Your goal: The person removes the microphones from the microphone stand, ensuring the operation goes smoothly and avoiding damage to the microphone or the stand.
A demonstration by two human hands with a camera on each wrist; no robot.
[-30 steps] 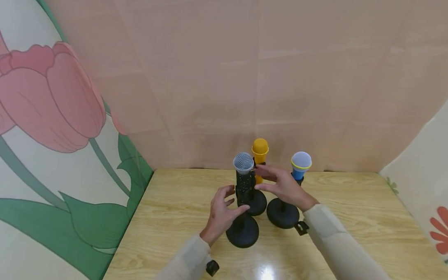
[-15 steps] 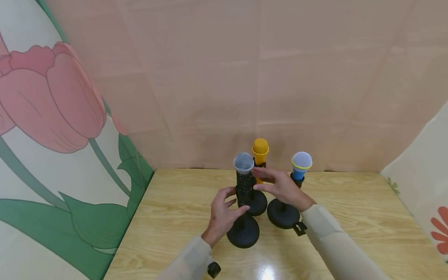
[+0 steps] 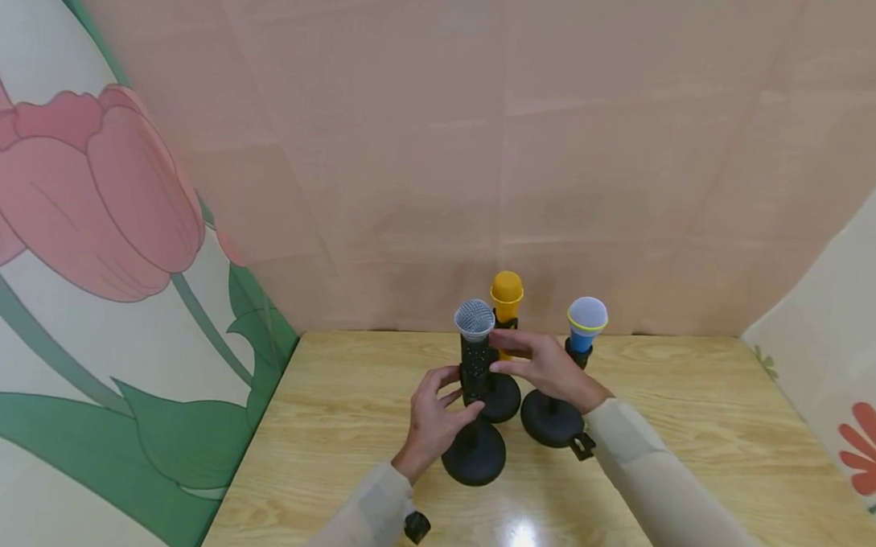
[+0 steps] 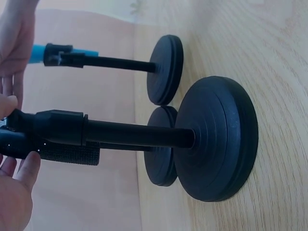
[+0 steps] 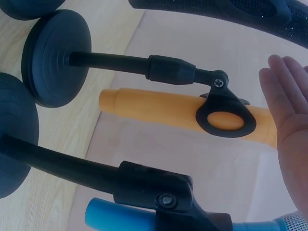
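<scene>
Three mics on round-base stands cluster near the desk's [image 3: 345, 431] far edge, middle. Left hand [image 3: 433, 418] curls round the black mic [image 3: 475, 351] at its lower body, where it meets the front stand [image 3: 473, 460]; thumb and fingers wrap it. Mic's long axis is upright, silver grille on top. Right hand [image 3: 547, 366] hovers flat, fingers straight, holding nothing, just right of the mic's upper body, in front of the orange mic [image 3: 506, 296]. Blue mic [image 3: 587, 323] stands further right. Left hand is the closer one.
</scene>
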